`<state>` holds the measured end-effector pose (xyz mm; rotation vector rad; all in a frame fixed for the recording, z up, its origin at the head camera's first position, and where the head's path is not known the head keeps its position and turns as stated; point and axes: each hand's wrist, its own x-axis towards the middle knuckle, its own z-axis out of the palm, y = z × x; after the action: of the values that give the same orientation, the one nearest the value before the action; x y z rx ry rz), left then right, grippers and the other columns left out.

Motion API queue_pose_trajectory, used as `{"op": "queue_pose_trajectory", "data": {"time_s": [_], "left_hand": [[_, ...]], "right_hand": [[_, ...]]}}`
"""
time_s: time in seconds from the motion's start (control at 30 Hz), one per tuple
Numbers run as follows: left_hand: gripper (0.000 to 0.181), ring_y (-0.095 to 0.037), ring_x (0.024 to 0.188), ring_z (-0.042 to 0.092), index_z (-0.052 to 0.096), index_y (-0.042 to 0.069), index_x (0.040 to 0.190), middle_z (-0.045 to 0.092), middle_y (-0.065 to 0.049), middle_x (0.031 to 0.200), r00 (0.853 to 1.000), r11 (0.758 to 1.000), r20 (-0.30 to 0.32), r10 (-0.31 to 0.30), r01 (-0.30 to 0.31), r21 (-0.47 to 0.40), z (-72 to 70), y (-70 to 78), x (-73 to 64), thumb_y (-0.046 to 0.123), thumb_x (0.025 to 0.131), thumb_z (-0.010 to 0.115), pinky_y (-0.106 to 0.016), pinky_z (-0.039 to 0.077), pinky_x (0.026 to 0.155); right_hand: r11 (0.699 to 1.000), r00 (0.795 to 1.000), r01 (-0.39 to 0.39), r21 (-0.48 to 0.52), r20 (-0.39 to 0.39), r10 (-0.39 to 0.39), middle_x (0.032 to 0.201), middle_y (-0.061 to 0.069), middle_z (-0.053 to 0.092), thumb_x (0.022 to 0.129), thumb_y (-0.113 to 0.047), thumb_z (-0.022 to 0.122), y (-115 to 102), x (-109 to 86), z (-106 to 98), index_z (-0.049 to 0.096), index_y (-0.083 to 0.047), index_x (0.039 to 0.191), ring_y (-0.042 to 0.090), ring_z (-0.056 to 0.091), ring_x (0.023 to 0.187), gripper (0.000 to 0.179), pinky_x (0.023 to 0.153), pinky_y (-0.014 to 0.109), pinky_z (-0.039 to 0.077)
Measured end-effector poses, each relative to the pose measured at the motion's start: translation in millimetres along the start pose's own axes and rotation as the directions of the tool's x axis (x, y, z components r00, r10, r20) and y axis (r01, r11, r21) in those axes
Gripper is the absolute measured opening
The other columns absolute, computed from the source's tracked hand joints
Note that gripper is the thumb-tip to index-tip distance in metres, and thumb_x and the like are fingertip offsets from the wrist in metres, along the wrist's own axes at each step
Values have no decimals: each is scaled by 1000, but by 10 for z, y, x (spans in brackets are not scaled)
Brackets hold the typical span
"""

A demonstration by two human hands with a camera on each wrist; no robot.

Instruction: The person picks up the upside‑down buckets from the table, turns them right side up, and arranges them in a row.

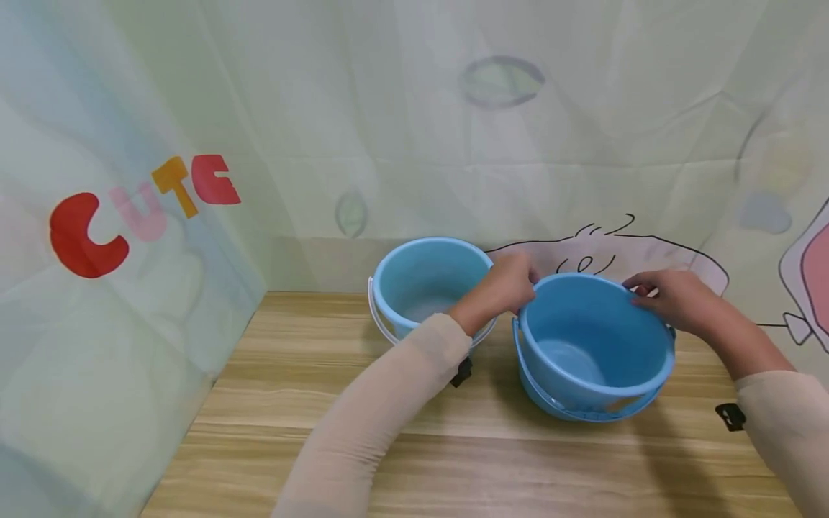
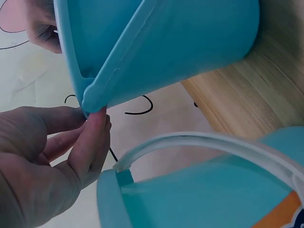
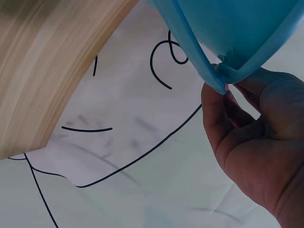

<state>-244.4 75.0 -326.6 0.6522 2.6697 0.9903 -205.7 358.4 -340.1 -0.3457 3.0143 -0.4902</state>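
Note:
On the right of the head view, a blue bucket (image 1: 596, 331) with a blue handle (image 1: 583, 414) leans toward me, its opening facing the camera. My left hand (image 1: 512, 280) pinches its left side at the rim. The left wrist view shows that thumb and fingers on the handle's end joint (image 2: 97, 95). At the far right part of the rim, my right hand (image 1: 676, 298) grips the bucket. Thumb and fingers meet at the rim in the right wrist view (image 3: 218, 80). A second, lighter blue bucket (image 1: 430, 266) with a white handle (image 1: 378, 316) stands upright beneath my left forearm.
Both buckets are at the back of a wooden table (image 1: 291, 403). Behind it hangs a printed cloth (image 1: 401, 108), which also runs down the left side with colourful letters. A black strap end (image 1: 730, 416) sticks out from my right sleeve.

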Motion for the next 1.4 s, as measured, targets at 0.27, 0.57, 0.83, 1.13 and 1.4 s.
{"op": "queue_pose_trajectory", "data": {"time_s": [0.27,0.57,0.83,1.13,1.4], "left_hand": [[14,-10,57,64,78,1,94,70,-5,74,1000,998,-14,25,-25,55,44,-56,-4,-2,95,65,-18,54,51],[50,-15,111,71,59,4,144,69,-9,135,996,989,-60,65,-56,138,86,-38,-135,22,99,71,-28,60,92],[70,-21,144,49,48,10,154,54,-4,154,980,979,-88,176,-165,123,100,-54,-342,35,95,76,-36,46,115],[88,-21,147,44,38,17,160,45,-2,161,957,966,-149,247,-256,-37,182,-169,-599,40,87,83,-41,47,114],[97,-22,139,50,36,20,160,51,-4,153,944,931,-164,286,-314,-184,304,-285,-711,39,81,89,-43,38,121]], "right_hand": [[999,999,-35,29,-23,35,116,35,64,101,-12,64,-16,-69,91,58,9,135,53,68,98,40,68,50,64],[990,995,-69,119,-65,77,145,38,48,106,-31,59,-34,-235,163,36,7,153,62,55,121,65,82,64,58],[981,987,-27,193,-153,58,151,42,36,105,-35,61,-88,-487,244,21,1,162,73,44,122,78,84,74,49],[951,976,60,302,-219,7,155,39,33,98,-22,72,-69,-743,391,16,-7,165,72,42,125,88,88,75,42],[890,983,64,451,-181,21,166,32,16,90,-10,80,-4,-907,520,5,-15,168,69,23,141,108,96,63,39]]}}
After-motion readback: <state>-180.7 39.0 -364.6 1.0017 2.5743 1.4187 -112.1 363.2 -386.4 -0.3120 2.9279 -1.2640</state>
